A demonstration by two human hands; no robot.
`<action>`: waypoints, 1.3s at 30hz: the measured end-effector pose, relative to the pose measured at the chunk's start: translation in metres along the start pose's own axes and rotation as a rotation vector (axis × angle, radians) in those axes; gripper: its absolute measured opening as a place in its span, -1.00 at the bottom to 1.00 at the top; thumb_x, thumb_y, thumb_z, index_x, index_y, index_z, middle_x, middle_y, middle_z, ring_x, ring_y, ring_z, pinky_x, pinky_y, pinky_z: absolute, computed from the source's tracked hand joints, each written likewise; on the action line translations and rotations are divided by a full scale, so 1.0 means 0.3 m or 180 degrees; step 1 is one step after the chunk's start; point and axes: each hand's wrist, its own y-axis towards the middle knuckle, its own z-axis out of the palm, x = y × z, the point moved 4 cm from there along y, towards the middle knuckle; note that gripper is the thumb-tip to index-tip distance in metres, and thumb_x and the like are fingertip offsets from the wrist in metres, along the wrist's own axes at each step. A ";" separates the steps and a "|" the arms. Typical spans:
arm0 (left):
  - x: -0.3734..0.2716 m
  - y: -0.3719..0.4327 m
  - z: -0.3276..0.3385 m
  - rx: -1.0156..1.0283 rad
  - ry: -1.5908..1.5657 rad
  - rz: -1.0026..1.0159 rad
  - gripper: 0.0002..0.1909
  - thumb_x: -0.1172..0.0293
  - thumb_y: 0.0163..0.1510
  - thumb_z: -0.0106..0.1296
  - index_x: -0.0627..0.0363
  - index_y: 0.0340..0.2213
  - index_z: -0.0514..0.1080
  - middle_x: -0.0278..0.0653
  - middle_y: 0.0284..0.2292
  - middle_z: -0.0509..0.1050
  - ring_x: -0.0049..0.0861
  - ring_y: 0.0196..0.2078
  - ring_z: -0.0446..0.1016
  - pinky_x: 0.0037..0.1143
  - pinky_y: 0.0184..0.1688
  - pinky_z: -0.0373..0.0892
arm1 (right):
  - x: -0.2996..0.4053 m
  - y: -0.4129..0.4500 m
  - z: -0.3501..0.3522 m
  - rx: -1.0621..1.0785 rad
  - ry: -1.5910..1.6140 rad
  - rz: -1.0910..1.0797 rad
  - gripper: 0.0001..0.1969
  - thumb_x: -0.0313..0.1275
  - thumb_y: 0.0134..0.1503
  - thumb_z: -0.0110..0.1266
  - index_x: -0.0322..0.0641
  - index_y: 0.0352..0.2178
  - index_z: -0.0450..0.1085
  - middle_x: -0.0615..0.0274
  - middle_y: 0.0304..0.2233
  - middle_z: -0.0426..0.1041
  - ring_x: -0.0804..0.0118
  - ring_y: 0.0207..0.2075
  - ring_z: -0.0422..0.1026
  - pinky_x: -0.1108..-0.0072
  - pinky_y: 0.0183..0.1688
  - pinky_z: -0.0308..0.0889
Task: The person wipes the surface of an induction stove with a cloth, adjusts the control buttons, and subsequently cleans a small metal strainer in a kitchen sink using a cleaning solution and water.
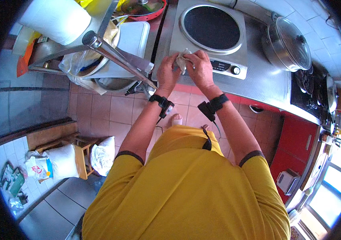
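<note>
Between my two hands is a crumpled, pale greyish cloth or wipe [182, 62]; the picture does not settle which. My left hand [168, 71] grips its left side, and my right hand [199, 66] pinches its upper right. Both hands are above the front edge of a single-burner electric cooktop [176, 39] with a round black plate [210, 27]. My right hand is close to the control panel [220, 64] and its silver knob [235, 70]. Dark straps with small devices circle both wrists.
A lidded steel pot [287, 45] stands on the metal counter [256, 54] at right, before a gas stove [311, 87]. A metal bar [119, 60] slants close to my left wrist. At left are a white lid [131, 39], a shelf with a paper roll [59, 19] and a red pan [151, 15].
</note>
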 end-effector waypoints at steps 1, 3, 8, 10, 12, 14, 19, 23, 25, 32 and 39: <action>-0.003 0.004 0.008 -0.0099 -0.0144 0.0066 -0.44 0.48 -0.34 0.16 0.02 -0.17 0.34 -0.32 -0.57 0.29 -0.45 -0.56 0.30 -0.47 -0.50 0.25 | 0.003 0.009 0.022 0.0011 0.0002 -0.0010 -0.81 -0.47 -0.19 0.04 -0.18 -0.43 0.41 0.14 -0.47 0.30 0.09 -0.39 0.31 0.40 -0.33 0.28; -0.008 0.006 0.014 -0.0208 -0.0292 0.0122 -0.48 0.52 -0.36 0.15 0.05 -0.21 0.36 -0.32 -0.55 0.30 -0.46 -0.55 0.31 -0.48 -0.50 0.26 | 0.011 0.018 0.065 0.0259 -0.0358 -0.0072 -0.84 -0.44 -0.17 0.04 -0.17 -0.46 0.39 0.16 -0.46 0.28 0.09 -0.36 0.29 0.38 -0.33 0.29; -0.007 0.003 0.022 -0.0257 -0.0278 -0.0007 -0.58 0.53 -0.35 0.13 0.11 -0.30 0.38 -0.30 -0.53 0.32 -0.42 -0.53 0.33 -0.49 -0.48 0.28 | 0.021 0.006 0.099 0.0304 -0.0674 -0.0143 -0.89 -0.47 -0.18 0.02 -0.18 -0.51 0.32 0.15 -0.47 0.24 0.09 -0.37 0.28 0.40 -0.35 0.29; 0.005 0.003 0.032 -0.0317 -0.0278 0.0010 -0.59 0.53 -0.34 0.12 0.11 -0.30 0.38 -0.29 -0.52 0.34 -0.42 -0.52 0.34 -0.50 -0.48 0.28 | 0.030 0.003 0.113 0.0336 -0.0798 -0.0530 -0.89 -0.51 -0.22 -0.01 -0.19 -0.54 0.30 0.14 -0.48 0.23 0.10 -0.37 0.27 0.42 -0.38 0.30; 0.022 0.001 0.039 -0.0386 -0.0275 0.0033 -0.60 0.52 -0.32 0.11 0.10 -0.31 0.38 -0.28 -0.52 0.35 -0.41 -0.51 0.36 -0.50 -0.47 0.29 | 0.034 -0.002 0.118 0.0391 -0.0858 -0.0606 -0.89 -0.52 -0.23 -0.02 -0.20 -0.55 0.29 0.15 -0.47 0.23 0.11 -0.37 0.27 0.43 -0.38 0.30; 0.042 0.001 0.049 -0.0364 -0.0225 0.0105 -0.62 0.51 -0.30 0.10 0.08 -0.30 0.38 -0.27 -0.51 0.37 -0.39 -0.50 0.37 -0.50 -0.46 0.30 | 0.046 -0.006 0.110 0.0493 -0.0896 -0.0752 -0.89 -0.52 -0.24 -0.03 -0.22 -0.56 0.28 0.16 -0.47 0.23 0.12 -0.37 0.27 0.43 -0.39 0.30; -0.006 0.009 0.016 -0.0117 -0.0457 0.0041 -0.64 0.47 -0.21 0.08 0.04 -0.26 0.38 -0.26 -0.51 0.38 -0.41 -0.54 0.34 -0.49 -0.48 0.29 | 0.004 -0.041 0.066 0.0616 -0.0785 -0.0939 -0.92 -0.50 -0.22 -0.03 -0.21 -0.57 0.29 0.16 -0.49 0.23 0.13 -0.36 0.28 0.44 -0.38 0.30; -0.029 0.013 0.000 0.0028 -0.0396 0.0018 -0.62 0.36 -0.17 0.12 0.01 -0.22 0.38 -0.29 -0.57 0.35 -0.48 -0.60 0.29 -0.49 -0.54 0.24 | -0.067 -0.065 0.006 0.0436 -0.0567 -0.0449 -0.91 -0.52 -0.18 0.02 -0.23 -0.53 0.37 0.13 -0.51 0.26 0.10 -0.38 0.29 0.39 -0.37 0.27; -0.027 0.001 -0.004 0.0022 -0.0267 0.0005 -0.59 0.29 -0.19 0.15 -0.01 -0.22 0.38 -0.32 -0.57 0.34 -0.48 -0.61 0.28 -0.47 -0.55 0.23 | -0.065 -0.048 -0.028 0.0232 -0.0344 0.0056 -0.87 -0.53 -0.17 0.01 -0.24 -0.48 0.39 0.11 -0.52 0.28 0.09 -0.41 0.31 0.39 -0.38 0.26; 0.009 0.015 0.025 0.0007 -0.0278 0.0048 -0.60 0.41 -0.23 0.09 0.04 -0.24 0.36 -0.23 -0.49 0.39 -0.35 -0.48 0.39 -0.45 -0.46 0.30 | 0.025 0.032 0.067 0.0291 -0.0101 -0.0080 -0.86 -0.50 -0.17 0.02 -0.25 -0.47 0.37 0.11 -0.51 0.26 0.07 -0.39 0.30 0.38 -0.36 0.27; 0.026 0.013 0.023 0.0025 -0.0538 0.0013 -0.63 0.35 -0.18 0.11 0.06 -0.23 0.38 -0.21 -0.42 0.43 -0.34 -0.47 0.40 -0.51 -0.46 0.31 | 0.014 -0.039 0.069 0.0531 -0.0214 -0.0333 -0.92 -0.52 -0.17 0.00 -0.21 -0.53 0.37 0.12 -0.51 0.24 0.08 -0.37 0.29 0.38 -0.35 0.27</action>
